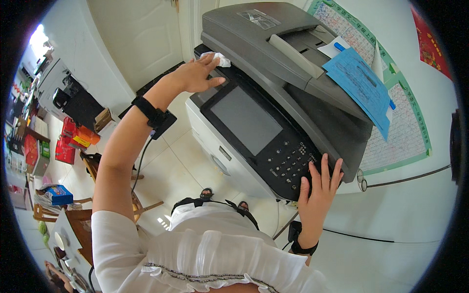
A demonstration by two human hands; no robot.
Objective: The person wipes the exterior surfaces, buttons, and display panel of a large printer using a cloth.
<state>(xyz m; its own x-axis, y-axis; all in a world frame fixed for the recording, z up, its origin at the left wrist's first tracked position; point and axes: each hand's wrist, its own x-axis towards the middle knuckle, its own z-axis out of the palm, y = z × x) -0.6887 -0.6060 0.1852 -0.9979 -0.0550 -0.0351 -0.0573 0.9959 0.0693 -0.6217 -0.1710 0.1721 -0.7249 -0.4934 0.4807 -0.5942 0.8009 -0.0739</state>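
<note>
A grey and white office copier (234, 183) with a flat scanner lid (234, 33) stands before me. My left hand (198, 75) presses a crumpled white tissue (222, 60) against the left end of its black control panel (238, 82), by the lid's edge. Part of the tissue is hidden under my fingers. My right hand (319, 183) rests with fingers spread at the panel's right end, fingertips touching the lid's lower edge. Between my hands lie the dark touchscreen (247, 119) and a keypad (289, 159). Nothing shows in my right hand.
Blue paper (361, 80) and a blue pen (339, 47) lie on the document feeder. Handwritten charts (395, 135) hang on the wall behind. At left are wooden chairs (137, 205), red bags (67, 141) and a dining table (67, 234), with part of a person (58, 273) beside it.
</note>
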